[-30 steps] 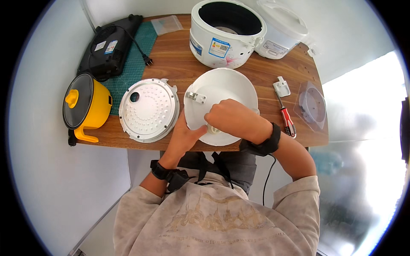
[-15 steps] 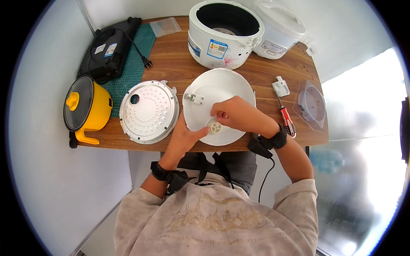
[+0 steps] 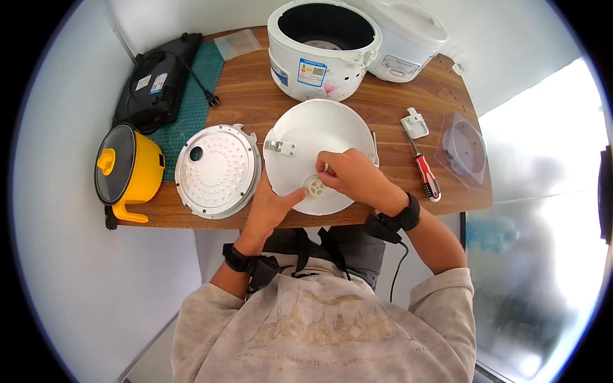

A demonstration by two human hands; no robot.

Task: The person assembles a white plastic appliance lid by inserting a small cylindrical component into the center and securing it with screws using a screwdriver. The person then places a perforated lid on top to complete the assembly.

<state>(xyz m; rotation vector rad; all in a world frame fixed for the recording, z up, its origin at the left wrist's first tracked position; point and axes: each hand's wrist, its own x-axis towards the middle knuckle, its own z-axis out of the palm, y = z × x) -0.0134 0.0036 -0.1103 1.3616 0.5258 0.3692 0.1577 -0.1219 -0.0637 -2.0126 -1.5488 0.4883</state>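
Note:
A white rounded rice cooker lid shell (image 3: 322,121) lies hollow side up near the table's front edge. My left hand (image 3: 273,203) grips its near-left rim, thumb inside and the other fingers mostly hidden beneath. Over the shell's inside, my right hand (image 3: 351,173) has its fingers curled in a pinch; whatever they hold is hidden. Just below those fingertips sits a round cream spoked vent piece (image 3: 315,187), with my left thumb close to its other side. A small metal-and-white bracket (image 3: 281,148) is fixed inside the shell's left edge.
Left of the shell lies a round dimpled metal inner lid (image 3: 220,169). Farther left are a yellow pot (image 3: 143,169) and a black appliance (image 3: 156,89) on a green mat (image 3: 195,96). Behind stands an open rice cooker (image 3: 325,67). At right: a red-handled screwdriver (image 3: 426,175) and clear plastic case (image 3: 463,150).
The whole view has shifted slightly, so most table items appear a little farther left. My left hand still grips the shell, and my right hand stays pinched beside the vent piece.

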